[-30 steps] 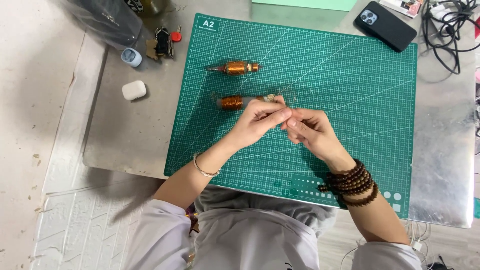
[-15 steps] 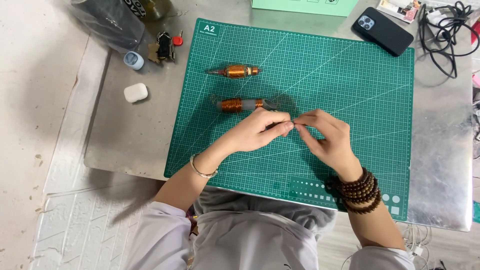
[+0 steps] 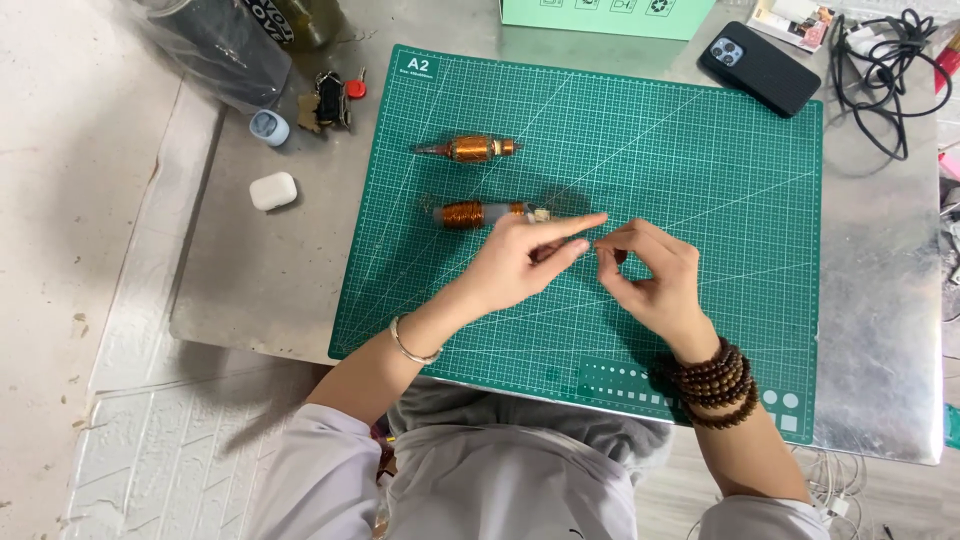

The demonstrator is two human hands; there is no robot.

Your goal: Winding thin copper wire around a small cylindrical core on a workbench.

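Head view: left hand [image 3: 520, 262] and right hand [image 3: 650, 275] pinch together, contents unclear.

White sleeves pushed up; thin silver bangle [image 3: 412, 345] on the left wrist, dark wooden beads [image 3: 715, 385] wrapping the right.

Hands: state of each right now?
Left hand: fingers pinched, above the nearer copper-wound armature; whether it holds anything cannot be told.
Right hand: thumb and forefinger pinched; contents too small to tell.

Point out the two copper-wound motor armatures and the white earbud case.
Upper armature [image 3: 470, 149], head view, copper winding.
Lower armature [image 3: 464, 214], head view, copper winding.
White earbud case [image 3: 272, 190], head view, lid top.
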